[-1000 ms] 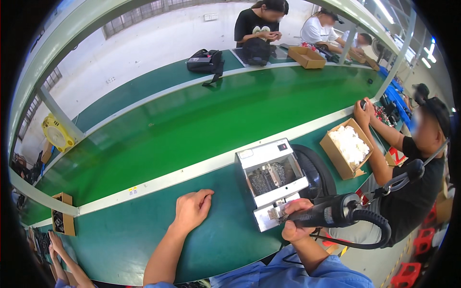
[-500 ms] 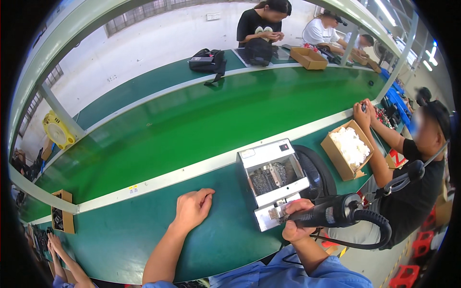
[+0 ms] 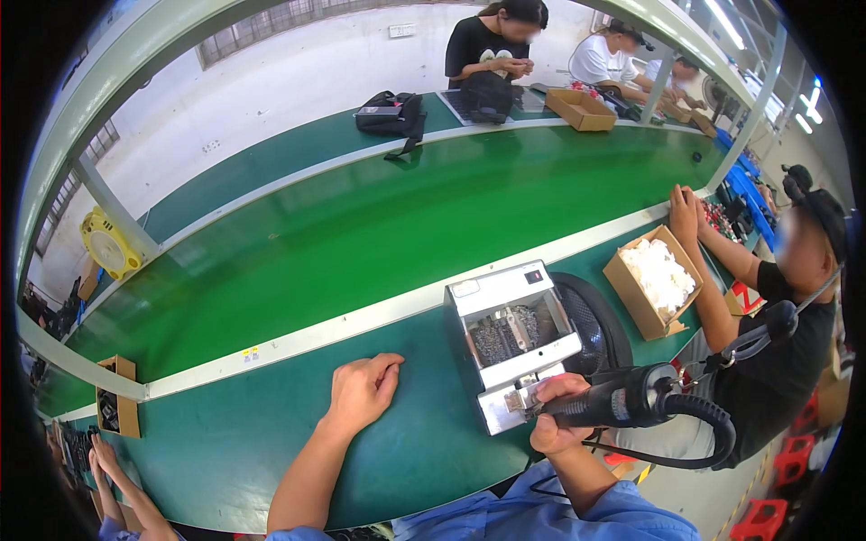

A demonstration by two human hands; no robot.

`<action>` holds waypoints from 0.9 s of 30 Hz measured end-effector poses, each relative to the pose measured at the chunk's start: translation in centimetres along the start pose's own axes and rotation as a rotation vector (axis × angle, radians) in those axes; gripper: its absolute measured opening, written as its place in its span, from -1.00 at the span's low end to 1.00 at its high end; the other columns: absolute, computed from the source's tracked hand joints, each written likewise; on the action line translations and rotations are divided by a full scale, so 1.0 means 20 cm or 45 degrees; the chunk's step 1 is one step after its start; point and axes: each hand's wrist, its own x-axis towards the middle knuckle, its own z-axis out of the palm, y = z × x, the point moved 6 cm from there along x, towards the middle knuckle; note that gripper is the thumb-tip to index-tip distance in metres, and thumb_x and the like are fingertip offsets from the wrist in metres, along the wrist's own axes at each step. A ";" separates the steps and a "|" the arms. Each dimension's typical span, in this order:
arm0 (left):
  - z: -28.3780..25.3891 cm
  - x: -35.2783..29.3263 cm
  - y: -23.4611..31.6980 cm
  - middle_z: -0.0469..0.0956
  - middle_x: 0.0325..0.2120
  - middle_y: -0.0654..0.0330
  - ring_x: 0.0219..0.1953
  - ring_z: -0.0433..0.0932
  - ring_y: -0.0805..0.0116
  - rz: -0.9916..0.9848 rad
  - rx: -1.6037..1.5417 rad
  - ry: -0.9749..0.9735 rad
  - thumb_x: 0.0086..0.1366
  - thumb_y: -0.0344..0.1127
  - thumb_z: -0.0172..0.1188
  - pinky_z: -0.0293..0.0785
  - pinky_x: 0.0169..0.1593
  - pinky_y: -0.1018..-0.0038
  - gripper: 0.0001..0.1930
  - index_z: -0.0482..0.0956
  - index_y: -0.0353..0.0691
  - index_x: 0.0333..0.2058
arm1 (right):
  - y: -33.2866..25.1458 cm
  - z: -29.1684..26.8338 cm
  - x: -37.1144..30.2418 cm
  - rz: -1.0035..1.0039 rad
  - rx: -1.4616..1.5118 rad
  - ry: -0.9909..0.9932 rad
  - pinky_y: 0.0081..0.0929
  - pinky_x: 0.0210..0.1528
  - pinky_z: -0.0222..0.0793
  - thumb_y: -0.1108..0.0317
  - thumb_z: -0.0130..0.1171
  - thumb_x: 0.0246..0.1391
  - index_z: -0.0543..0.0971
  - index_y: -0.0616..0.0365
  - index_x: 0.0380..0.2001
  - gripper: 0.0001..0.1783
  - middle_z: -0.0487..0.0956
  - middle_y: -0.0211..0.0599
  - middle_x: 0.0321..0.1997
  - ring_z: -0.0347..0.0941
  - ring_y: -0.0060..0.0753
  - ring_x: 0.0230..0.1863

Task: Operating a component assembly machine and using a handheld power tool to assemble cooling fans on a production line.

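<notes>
My right hand (image 3: 557, 424) grips a black electric screwdriver (image 3: 622, 398), which lies nearly level with its cable end to the right. The tool's tip is at the front metal block (image 3: 511, 405) of a white and black screw feeder (image 3: 518, 277); my fingers hide the exact contact. Inside the feeder's open window is a heap of small dark screws (image 3: 492, 341). To the left of the feeder, my left hand (image 3: 359, 394) rests on the green bench in a loose fist, with nothing showing in it.
A cardboard box of white parts (image 3: 663, 275) stands right of the feeder, near a co-worker's hands (image 3: 687, 215). A black mesh-covered item (image 3: 591, 329) sits beside the feeder. Beyond the pale rail runs a green belt (image 3: 361, 234). Another person's hands (image 3: 106, 458) are at far left.
My two hands, the screwdriver and the feeder stay as they were. At the right, the co-worker's hands have shifted slightly, and a far person's head has moved a little.
</notes>
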 end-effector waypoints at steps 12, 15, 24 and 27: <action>0.00 0.01 0.00 0.46 -0.72 0.15 -0.71 0.44 0.30 0.004 -0.016 0.005 0.14 -0.43 0.19 0.35 -0.58 0.43 -0.90 0.64 -0.20 -0.36 | 0.00 0.00 0.00 -0.014 0.010 -0.069 -0.35 -0.27 0.40 0.23 0.31 -0.15 0.29 0.21 -0.05 -0.38 0.45 -0.25 -0.38 0.41 -0.32 -0.37; 0.00 0.00 0.00 0.47 -0.72 0.15 -0.71 0.44 0.30 0.002 -0.021 0.007 0.14 -0.43 0.19 0.35 -0.58 0.43 -0.90 0.64 -0.20 -0.36 | 0.01 0.00 -0.01 -0.008 0.026 -0.051 -0.34 -0.26 0.40 0.25 0.31 -0.16 0.28 0.19 -0.03 -0.37 0.45 -0.25 -0.37 0.41 -0.32 -0.36; 0.00 0.01 0.01 0.49 -0.71 0.16 -0.66 0.50 0.21 -0.027 0.009 -0.009 0.12 -0.41 0.18 0.42 -0.53 0.36 -0.89 0.64 -0.14 -0.37 | -0.03 0.01 0.05 0.007 -0.020 -0.031 -0.44 -0.30 0.43 0.08 0.24 -0.02 0.34 0.31 -0.27 -0.49 0.42 -0.23 -0.43 0.38 -0.35 -0.38; 0.00 0.01 0.01 0.49 -0.71 0.15 -0.66 0.50 0.21 -0.041 0.003 -0.012 0.12 -0.42 0.18 0.42 -0.52 0.36 -0.89 0.64 -0.15 -0.37 | -0.02 0.02 0.04 0.031 0.014 0.055 -0.44 -0.30 0.44 0.07 0.24 -0.03 0.35 0.31 -0.32 -0.51 0.42 -0.22 -0.44 0.38 -0.34 -0.38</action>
